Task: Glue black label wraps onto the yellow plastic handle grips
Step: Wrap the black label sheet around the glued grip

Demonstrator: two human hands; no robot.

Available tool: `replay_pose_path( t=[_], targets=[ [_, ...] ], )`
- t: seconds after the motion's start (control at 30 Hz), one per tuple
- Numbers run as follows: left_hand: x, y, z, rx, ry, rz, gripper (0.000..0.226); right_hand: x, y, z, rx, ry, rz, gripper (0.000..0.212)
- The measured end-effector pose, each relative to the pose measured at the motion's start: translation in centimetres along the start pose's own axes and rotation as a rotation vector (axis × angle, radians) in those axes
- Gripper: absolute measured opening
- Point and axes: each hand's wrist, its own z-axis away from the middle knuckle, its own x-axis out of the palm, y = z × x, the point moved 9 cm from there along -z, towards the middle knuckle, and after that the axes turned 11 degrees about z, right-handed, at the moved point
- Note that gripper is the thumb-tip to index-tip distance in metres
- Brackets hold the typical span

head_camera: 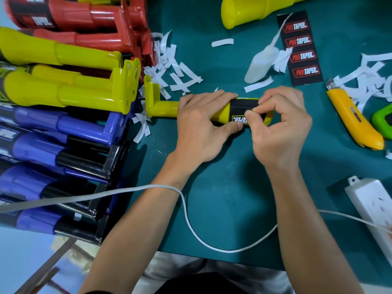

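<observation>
A yellow plastic handle grip (163, 107) lies across the green table in the middle of the head view. A black label wrap (244, 108) with white lettering sits around its right part. My left hand (201, 126) grips the handle from above, thumb beneath the label's edge. My right hand (280, 124) curls round the handle's right end, its thumb pressing on the label. A strip of black labels (301, 49) lies at the upper right, and a translucent glue bottle (261, 64) lies to the left of it.
Stacked red (84, 20), yellow (63, 90) and blue handles (53, 145) fill the left. White backing scraps (169, 66) litter the table. A yellow utility knife (356, 122) and a green tool (384, 122) lie right. A white power strip (373, 204) and cable (191, 225) sit near the front edge.
</observation>
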Motion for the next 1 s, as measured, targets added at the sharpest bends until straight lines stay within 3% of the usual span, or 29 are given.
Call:
replay_pose_path(
  t=[0.2, 0.5, 0.63, 1.0],
  targets=[
    [-0.2, 0.4, 0.6, 0.007, 0.022, 0.006, 0.059, 0.6, 1.7, 0.3, 0.15, -0.132, -0.066, 0.012],
    [0.6, 1.2, 0.3, 0.058, -0.069, -0.119, 0.051, 0.6, 2.0, 0.6, 0.162, -0.139, -0.084, 0.014],
    [0.5, 0.8, 0.3, 0.035, -0.057, -0.078, 0.04, 0.6, 2.0, 0.6, 0.167, -0.13, -0.081, 0.014],
    [0.3, 0.9, 0.5, -0.051, -0.013, 0.032, 0.039, 0.3, 2.7, -0.2, 0.19, -0.229, -0.116, 0.021]
  ],
)
